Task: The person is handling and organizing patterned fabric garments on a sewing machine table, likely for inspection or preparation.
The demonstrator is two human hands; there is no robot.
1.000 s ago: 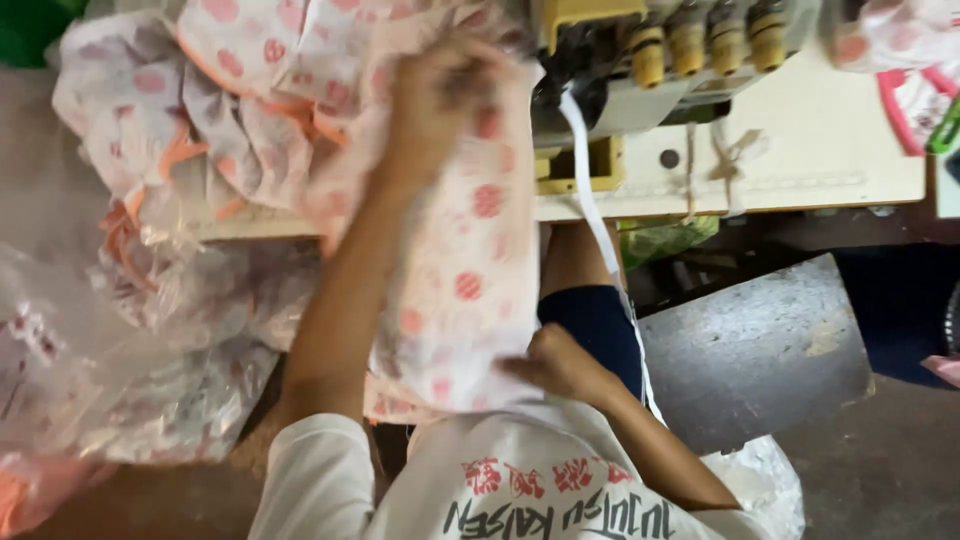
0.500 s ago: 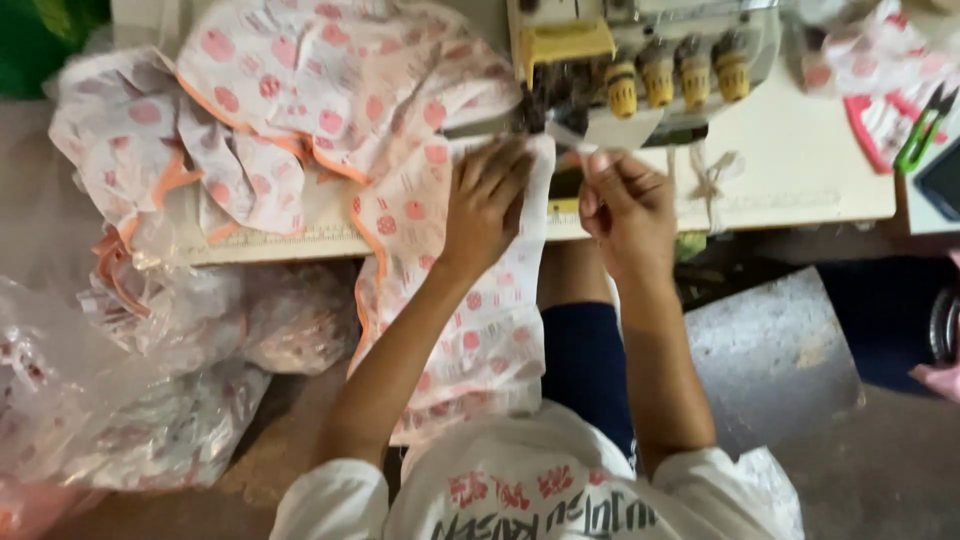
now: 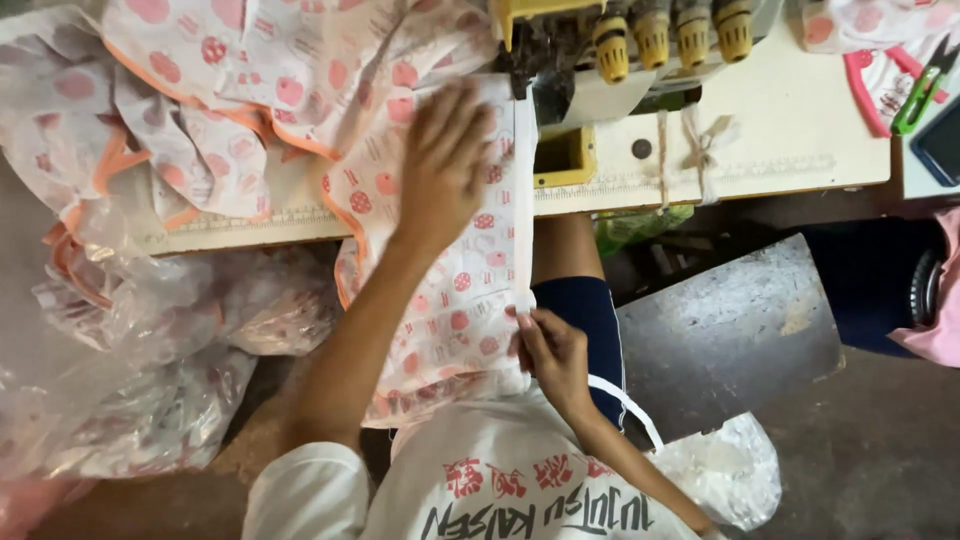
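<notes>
A white fabric piece with a pink printed pattern (image 3: 455, 300) hangs from the sewing table (image 3: 780, 140) down onto my lap. My left hand (image 3: 440, 165) lies flat on this fabric near the table edge, fingers spread, just left of the sewing machine (image 3: 620, 45). My right hand (image 3: 550, 350) pinches the lower right edge of the same fabric together with a white tape strip (image 3: 522, 200) that runs up along that edge to the machine's needle area.
More patterned fabric with orange trim (image 3: 200, 110) is heaped on the table's left. Clear plastic bags (image 3: 130, 360) of fabric lie lower left, another bag (image 3: 720, 470) lower right. Green snips (image 3: 925, 85) rest at the far right. Concrete floor (image 3: 730, 330) lies below.
My left hand has flattened onto the fabric by the machine. My right hand has dropped from the table edge to my lap, now gripping the fabric's lower edge with the tape.
</notes>
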